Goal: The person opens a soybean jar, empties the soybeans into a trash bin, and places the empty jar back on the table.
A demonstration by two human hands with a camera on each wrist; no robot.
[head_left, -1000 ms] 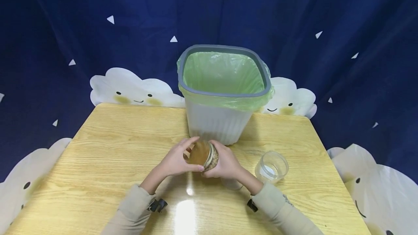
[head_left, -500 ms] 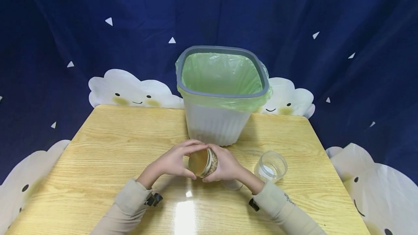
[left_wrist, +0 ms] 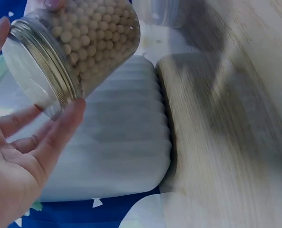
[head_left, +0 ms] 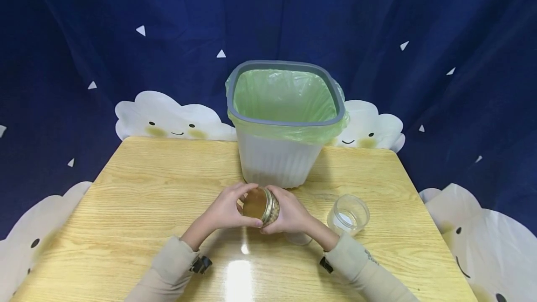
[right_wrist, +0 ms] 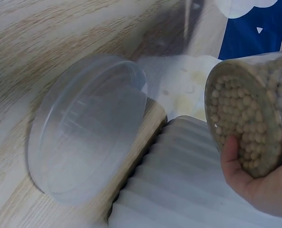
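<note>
A clear jar full of small beige balls lies tilted on its side above the table, its gold-rimmed lid facing left. My right hand grips the jar's body near its base. With fingers and thumb spread around the lid's rim, my left hand holds the lid. In the left wrist view the lid sits on the jar, and fingertips touch its edge. The right wrist view shows the balls through the jar's bottom.
Behind the hands stands a white ribbed bin with a grey rim and green liner. A clear plastic container is on the table to the right. A clear round disc lies partly beneath the right wrist. Wooden table extends leftward.
My left hand shifts and turns about the lid, its fingers going over the top, then back to a wider hold. The right hand and jar move slightly toward me, then stay nearly still.
</note>
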